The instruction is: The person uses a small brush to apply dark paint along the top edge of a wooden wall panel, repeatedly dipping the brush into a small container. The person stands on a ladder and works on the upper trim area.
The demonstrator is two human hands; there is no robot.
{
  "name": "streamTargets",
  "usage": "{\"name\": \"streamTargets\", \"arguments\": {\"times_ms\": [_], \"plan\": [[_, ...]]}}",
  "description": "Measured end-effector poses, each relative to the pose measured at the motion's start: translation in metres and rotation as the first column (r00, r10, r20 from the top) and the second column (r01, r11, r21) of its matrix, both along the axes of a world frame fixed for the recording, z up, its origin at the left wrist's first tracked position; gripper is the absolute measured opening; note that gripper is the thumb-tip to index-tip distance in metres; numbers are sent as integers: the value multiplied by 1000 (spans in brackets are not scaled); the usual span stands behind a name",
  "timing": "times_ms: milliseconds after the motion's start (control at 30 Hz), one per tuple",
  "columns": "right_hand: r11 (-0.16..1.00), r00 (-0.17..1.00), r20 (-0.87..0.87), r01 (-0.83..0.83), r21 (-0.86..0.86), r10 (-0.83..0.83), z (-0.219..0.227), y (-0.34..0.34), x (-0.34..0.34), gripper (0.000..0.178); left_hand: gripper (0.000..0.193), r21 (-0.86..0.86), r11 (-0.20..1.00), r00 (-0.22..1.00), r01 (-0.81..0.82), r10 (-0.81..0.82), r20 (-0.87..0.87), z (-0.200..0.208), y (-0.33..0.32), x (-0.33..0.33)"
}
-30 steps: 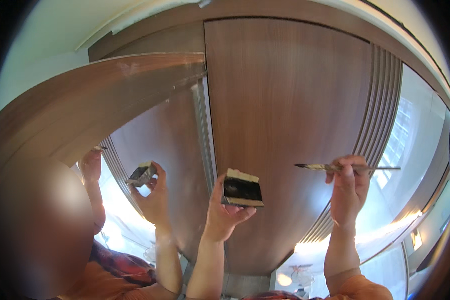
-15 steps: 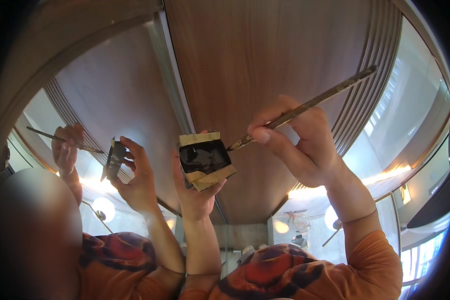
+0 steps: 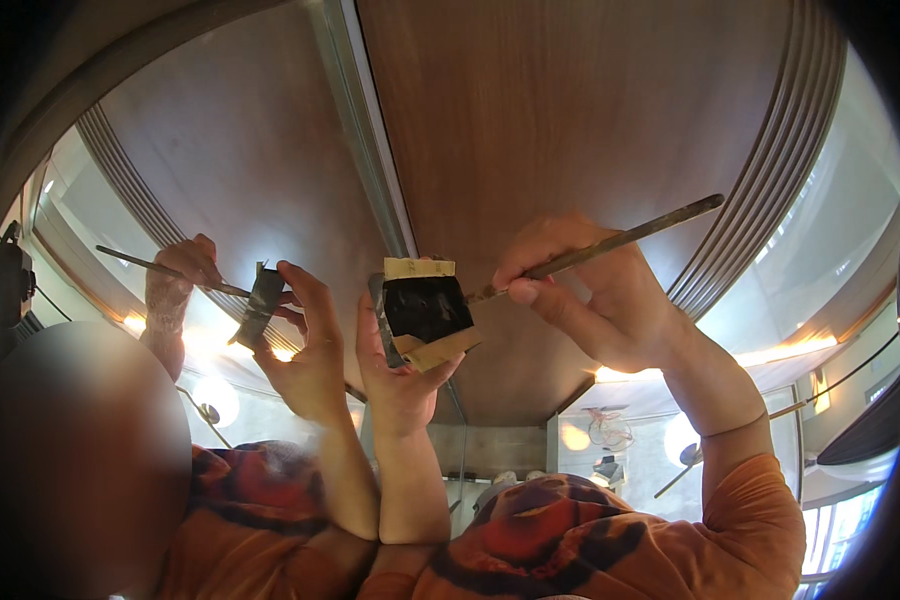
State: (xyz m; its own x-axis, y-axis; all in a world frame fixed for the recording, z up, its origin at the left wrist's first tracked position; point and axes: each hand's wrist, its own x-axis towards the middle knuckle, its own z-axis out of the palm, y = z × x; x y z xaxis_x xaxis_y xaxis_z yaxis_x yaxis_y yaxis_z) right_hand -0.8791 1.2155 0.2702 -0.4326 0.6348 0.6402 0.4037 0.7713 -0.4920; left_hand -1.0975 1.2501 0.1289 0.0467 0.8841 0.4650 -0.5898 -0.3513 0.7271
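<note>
My left hand (image 3: pixel 402 395) is closed around a small open carton (image 3: pixel 440 354) from below, its cut tan flaps folded outward. Inside the carton lies a glossy black substance (image 3: pixel 428 306), which looks like wet paint. Between thumb and fingers, my right hand (image 3: pixel 602 290) pinches a thin, stained paintbrush (image 3: pixel 635 232). Its handle slants up to the right. The brush tip is at the carton's right rim; whether it touches the rim cannot be made out.
A brown wood-grain panel (image 3: pixel 560 110) stands ahead, with ribbed trim (image 3: pixel 760 170) on its right. Left of a metal strip (image 3: pixel 380 130), a reflective panel (image 3: pixel 230 130) mirrors my arms, carton and brush. A bright light strip (image 3: pixel 730 362) runs at the right.
The brush has tilted flatter, its handle end dropping lower and a little left. The carton and my left hand appear slightly farther right, and the whole view has shifted a little.
</note>
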Motion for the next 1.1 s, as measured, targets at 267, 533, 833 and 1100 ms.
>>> {"name": "streamTargets", "arguments": {"times_ms": [267,533,833,1100], "plan": [[994,996,83,-14,112,4,-9,13,7,9,108,-215,976,990,21,10,141,-17,-2,7],[981,998,8,-55,184,55,-32,22,16,6,83,2,998,998,60,-60,11,-31,16,7],[965,914,-392,5,264,102,19,41,27,8,83,-20,997,990,81,-78,120,-44,20,13],[756,739,-611,220,617,284,188,117,-15,16,86,-116,991,985,63,-43,168,-33,7,13]]}}
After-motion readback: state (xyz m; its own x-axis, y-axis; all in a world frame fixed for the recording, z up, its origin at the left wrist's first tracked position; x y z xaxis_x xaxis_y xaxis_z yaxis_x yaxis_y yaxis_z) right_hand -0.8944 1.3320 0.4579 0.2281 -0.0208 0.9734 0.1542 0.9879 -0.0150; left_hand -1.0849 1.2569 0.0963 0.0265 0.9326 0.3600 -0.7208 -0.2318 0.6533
